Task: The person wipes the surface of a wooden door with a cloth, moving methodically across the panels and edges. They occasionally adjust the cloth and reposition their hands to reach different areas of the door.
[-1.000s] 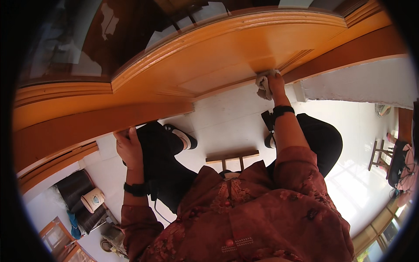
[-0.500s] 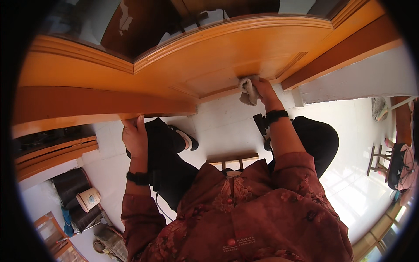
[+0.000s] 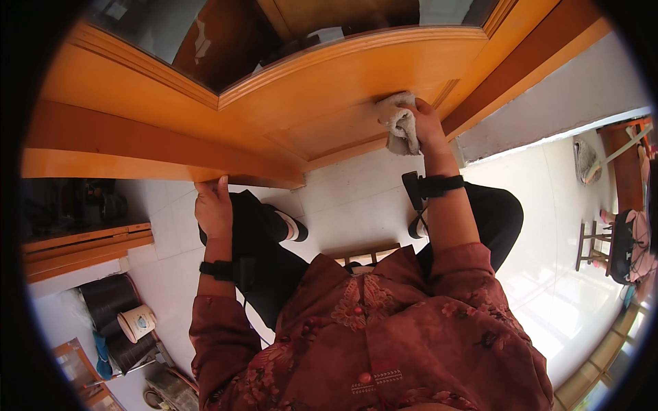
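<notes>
An orange-brown wooden door [image 3: 329,103] with a glass pane [image 3: 308,31] in its upper part stands before me. My right hand [image 3: 430,129] is closed on a crumpled grey-white cloth [image 3: 399,123], which lies against the lower panel near its right side. A fold of the cloth hangs down from the fingers. Over on the left, my left hand [image 3: 214,211] grips the lower border of the door's reddish-brown edge [image 3: 157,147]. Its thumb and a fingertip show there; the other fingers are partly hidden.
Below me are pale floor tiles [image 3: 343,205] and a low wooden stool [image 3: 370,253], mostly covered by my clothes. At left are a dark shelf opening [image 3: 75,205] and a white bucket [image 3: 137,323]. A small stool [image 3: 591,245] and a bag [image 3: 629,250] stand at far right.
My right hand has moved up and slightly right with the cloth, across the lower panel. The left hand keeps its place at the edge. The view has shifted slightly.
</notes>
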The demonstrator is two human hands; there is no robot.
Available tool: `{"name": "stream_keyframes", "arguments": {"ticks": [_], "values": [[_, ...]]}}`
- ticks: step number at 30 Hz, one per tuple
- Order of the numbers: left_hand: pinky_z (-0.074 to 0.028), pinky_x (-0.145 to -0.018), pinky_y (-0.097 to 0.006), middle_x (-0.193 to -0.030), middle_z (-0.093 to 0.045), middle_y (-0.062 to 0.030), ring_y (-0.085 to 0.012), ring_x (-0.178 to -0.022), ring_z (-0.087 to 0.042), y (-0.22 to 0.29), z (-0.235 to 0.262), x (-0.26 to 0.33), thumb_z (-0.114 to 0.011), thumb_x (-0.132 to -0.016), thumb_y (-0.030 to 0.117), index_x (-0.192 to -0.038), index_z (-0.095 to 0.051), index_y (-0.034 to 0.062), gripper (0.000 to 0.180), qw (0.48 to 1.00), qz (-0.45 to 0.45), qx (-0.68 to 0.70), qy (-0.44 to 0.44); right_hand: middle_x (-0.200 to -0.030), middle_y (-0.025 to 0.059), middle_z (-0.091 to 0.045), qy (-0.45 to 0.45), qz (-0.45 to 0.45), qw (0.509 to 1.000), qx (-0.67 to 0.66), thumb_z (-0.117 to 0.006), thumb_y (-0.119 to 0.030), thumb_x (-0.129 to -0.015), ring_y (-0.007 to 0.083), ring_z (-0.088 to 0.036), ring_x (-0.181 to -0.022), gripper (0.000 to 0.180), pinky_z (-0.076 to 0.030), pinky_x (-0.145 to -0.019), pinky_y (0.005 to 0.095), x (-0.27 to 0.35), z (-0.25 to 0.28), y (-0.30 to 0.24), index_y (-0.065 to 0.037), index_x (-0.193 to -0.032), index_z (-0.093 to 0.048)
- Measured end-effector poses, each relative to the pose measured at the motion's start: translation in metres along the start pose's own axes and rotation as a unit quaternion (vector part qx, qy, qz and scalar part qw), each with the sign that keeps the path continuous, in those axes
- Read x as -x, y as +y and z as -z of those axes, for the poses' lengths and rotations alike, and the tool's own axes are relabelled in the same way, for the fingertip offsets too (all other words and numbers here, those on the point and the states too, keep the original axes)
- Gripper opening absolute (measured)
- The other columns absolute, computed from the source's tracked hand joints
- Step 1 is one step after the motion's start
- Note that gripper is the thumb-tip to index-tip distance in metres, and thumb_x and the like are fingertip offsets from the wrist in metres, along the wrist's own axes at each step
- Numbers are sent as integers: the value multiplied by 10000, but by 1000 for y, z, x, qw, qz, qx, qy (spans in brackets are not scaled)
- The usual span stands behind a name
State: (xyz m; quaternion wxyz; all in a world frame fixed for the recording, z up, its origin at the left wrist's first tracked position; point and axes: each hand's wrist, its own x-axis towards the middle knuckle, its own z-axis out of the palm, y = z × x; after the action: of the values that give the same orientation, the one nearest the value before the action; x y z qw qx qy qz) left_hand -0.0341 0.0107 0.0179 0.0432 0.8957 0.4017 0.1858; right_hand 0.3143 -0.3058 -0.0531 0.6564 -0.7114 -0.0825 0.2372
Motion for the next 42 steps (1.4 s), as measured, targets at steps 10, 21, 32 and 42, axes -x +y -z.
{"name": "stream_keyframes", "arguments": {"ticks": [10, 21, 32, 42], "values": [[-533, -762, -408, -1017, -735, -114, -342, -913, -692, 6, 2, -3, -572, -995, 286, -1218, -397, 26, 385, 999, 7, 29, -24, -998, 149, -694, 67, -84, 994, 31, -563, -176, -912, 233, -667, -876, 295, -540, -767, 352, -52, -10, 162, 42, -1092, -649], [-537, -744, -381, -942, -720, -103, -300, -836, -699, 4, -2, -2, -618, -968, 267, -1318, -410, 62, 456, 998, 12, 67, -14, -1146, 186, -658, -2, -179, 983, -39, -627, -203, -885, 261, -655, -973, 414, -541, -801, 380, -46, -76, 228, 74, -1190, -599], [-532, -777, -424, -1032, -732, -108, -355, -937, -684, 11, 5, -2, -582, -985, 329, -1231, -404, 49, 413, 1000, 4, 26, -9, -1053, 125, -689, -154, -83, 976, 130, -682, -223, -869, 215, -670, -892, 394, -559, -746, 356, -29, -47, 105, 26, -1170, -629], [-530, -768, -425, -1030, -733, -104, -355, -928, -685, 9, 4, 1, -570, -992, 360, -1257, -384, 52, 447, 999, -17, 40, 19, -1032, 106, -702, -133, -1, 980, -144, -655, -198, -887, 193, -678, -882, 363, -556, -763, 313, 25, -36, -46, 16, -1180, -654]]}}
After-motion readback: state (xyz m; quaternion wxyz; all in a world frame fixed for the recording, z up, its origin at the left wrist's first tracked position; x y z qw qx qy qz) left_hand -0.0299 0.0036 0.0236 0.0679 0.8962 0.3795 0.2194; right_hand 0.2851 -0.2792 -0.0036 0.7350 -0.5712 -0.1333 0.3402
